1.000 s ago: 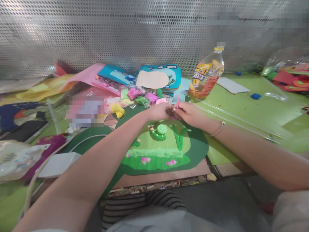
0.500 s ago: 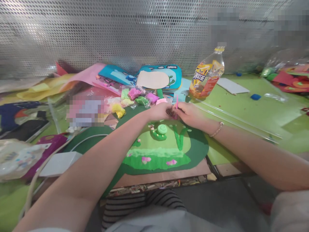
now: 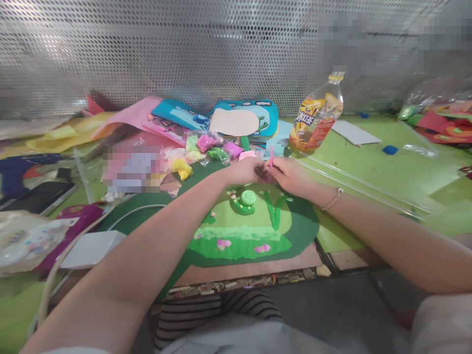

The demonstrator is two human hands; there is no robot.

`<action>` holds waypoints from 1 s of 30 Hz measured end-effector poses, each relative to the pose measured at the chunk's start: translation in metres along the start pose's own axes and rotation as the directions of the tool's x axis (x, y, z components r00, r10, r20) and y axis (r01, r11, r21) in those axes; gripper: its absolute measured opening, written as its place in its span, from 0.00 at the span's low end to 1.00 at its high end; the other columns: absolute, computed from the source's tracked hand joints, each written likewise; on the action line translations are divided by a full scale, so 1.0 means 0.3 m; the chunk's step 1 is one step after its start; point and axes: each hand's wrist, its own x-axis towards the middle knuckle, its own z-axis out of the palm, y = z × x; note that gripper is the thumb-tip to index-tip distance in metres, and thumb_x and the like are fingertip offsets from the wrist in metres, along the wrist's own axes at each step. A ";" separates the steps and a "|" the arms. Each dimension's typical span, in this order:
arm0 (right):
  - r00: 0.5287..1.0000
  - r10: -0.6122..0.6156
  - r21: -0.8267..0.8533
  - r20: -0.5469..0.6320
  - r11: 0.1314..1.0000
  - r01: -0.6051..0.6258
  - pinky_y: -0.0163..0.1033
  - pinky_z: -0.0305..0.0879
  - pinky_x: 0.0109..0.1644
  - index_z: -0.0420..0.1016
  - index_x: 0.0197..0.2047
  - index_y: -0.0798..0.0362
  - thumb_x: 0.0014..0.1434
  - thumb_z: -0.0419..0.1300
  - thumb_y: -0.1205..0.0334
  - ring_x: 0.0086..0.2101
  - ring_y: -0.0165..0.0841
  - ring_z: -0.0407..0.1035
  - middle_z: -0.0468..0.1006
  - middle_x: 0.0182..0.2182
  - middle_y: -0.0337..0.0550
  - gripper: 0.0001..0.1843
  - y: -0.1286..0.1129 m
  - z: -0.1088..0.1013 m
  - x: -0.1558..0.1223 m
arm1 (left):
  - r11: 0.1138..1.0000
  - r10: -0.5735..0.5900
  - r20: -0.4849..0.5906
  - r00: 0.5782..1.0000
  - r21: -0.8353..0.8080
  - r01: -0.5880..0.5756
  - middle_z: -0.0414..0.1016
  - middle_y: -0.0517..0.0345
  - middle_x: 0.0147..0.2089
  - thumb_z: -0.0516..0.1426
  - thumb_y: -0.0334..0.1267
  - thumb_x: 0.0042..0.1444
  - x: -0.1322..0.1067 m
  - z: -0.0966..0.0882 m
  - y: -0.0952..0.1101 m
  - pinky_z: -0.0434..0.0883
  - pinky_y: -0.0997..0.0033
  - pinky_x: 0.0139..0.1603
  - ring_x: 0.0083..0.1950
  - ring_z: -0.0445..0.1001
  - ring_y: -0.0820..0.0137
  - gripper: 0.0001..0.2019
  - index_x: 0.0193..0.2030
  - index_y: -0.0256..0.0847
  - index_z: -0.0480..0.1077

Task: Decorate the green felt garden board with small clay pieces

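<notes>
Hardly anything has moved since the earlier frame: the pink stick (image 3: 272, 156) has shifted very slightly, and the picture (image 3: 304, 226) stays put under the hands. Right hand (image 3: 291, 174) pinches the stick, thin, bright pink and nearly upright, its top poking above the fingers. The left hand (image 3: 243, 170) is curled beside it, fingertips close to the right's; whether it grips anything I cannot tell.

The picture lies flat on the tabletop (image 3: 372, 172), partly beneath both hands: a dark green rounded sheet with a paler green centre. Just nearer than the hands sits a snail (image 3: 245, 201) with a pale green spiral shell and a darker green body dotted with yellow. Green blades (image 3: 275, 214) make a V to its right. Nearest the person runs a green grass strip (image 3: 241, 246) with pinkish-purple patches.

Beyond the left hand lie clay packets (image 3: 217, 154); beyond the right stands a bottle (image 3: 313, 120).
</notes>
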 end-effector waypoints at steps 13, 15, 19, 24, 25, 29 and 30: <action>0.999 0.044 -0.010 0.013 0.999 -0.044 0.37 0.57 0.34 0.68 0.31 0.54 0.60 0.49 0.64 0.31 0.34 0.66 0.74 0.30 0.46 0.09 -0.006 0.000 -0.001 | 1.000 0.005 0.002 1.000 -0.012 -0.005 0.72 0.60 0.31 0.60 0.30 0.40 0.001 0.002 -0.005 0.66 0.74 0.37 0.33 0.70 0.74 0.11 0.34 0.32 0.70; 0.999 0.040 -0.015 0.006 0.999 -0.040 0.37 0.57 0.34 0.68 0.31 0.53 0.60 0.49 0.64 0.31 0.34 0.66 0.74 0.30 0.46 0.09 -0.008 -0.001 0.000 | 1.000 0.005 0.001 1.000 -0.012 -0.005 0.72 0.60 0.30 0.59 0.30 0.40 0.001 0.002 -0.002 0.66 0.73 0.37 0.32 0.69 0.74 0.11 0.34 0.32 0.70; 0.999 0.042 -0.007 0.013 0.999 -0.042 0.37 0.56 0.34 0.68 0.31 0.53 0.60 0.49 0.64 0.30 0.34 0.66 0.74 0.29 0.45 0.09 -0.009 0.000 0.000 | 1.000 -0.002 0.000 1.000 -0.009 0.002 0.72 0.60 0.30 0.59 0.30 0.40 0.000 0.001 0.003 0.66 0.73 0.37 0.32 0.69 0.74 0.10 0.33 0.32 0.70; 0.999 0.033 -0.001 0.000 0.999 -0.033 0.37 0.56 0.33 0.68 0.30 0.53 0.60 0.49 0.63 0.30 0.33 0.65 0.74 0.29 0.45 0.10 -0.008 0.001 -0.001 | 1.000 -0.005 0.000 1.000 -0.007 0.005 0.72 0.61 0.30 0.59 0.30 0.39 0.001 0.001 0.000 0.66 0.73 0.37 0.32 0.69 0.74 0.11 0.34 0.33 0.70; 1.000 0.032 0.001 0.001 1.000 -0.032 0.37 0.56 0.33 0.68 0.30 0.53 0.60 0.49 0.63 0.30 0.33 0.65 0.74 0.29 0.45 0.10 -0.007 0.002 -0.001 | 1.000 -0.005 -0.002 1.000 -0.007 0.005 0.72 0.60 0.30 0.59 0.30 0.39 0.001 0.001 -0.001 0.66 0.73 0.37 0.32 0.69 0.74 0.12 0.34 0.32 0.70; 1.000 0.023 0.004 -0.002 1.000 -0.023 0.37 0.56 0.34 0.68 0.31 0.53 0.59 0.48 0.64 0.30 0.34 0.65 0.74 0.29 0.44 0.10 0.000 0.005 -0.001 | 1.000 -0.002 0.002 1.000 -0.012 0.002 0.72 0.60 0.30 0.60 0.30 0.39 0.003 0.002 -0.004 0.65 0.73 0.36 0.32 0.69 0.74 0.12 0.34 0.32 0.70; 1.000 0.020 0.004 -0.004 1.000 -0.020 0.37 0.57 0.34 0.68 0.31 0.53 0.59 0.48 0.64 0.30 0.34 0.65 0.74 0.29 0.45 0.10 0.001 0.005 -0.001 | 1.000 0.000 0.005 1.000 -0.015 0.000 0.72 0.60 0.30 0.59 0.29 0.39 0.003 0.002 -0.004 0.66 0.73 0.36 0.32 0.69 0.74 0.12 0.34 0.32 0.70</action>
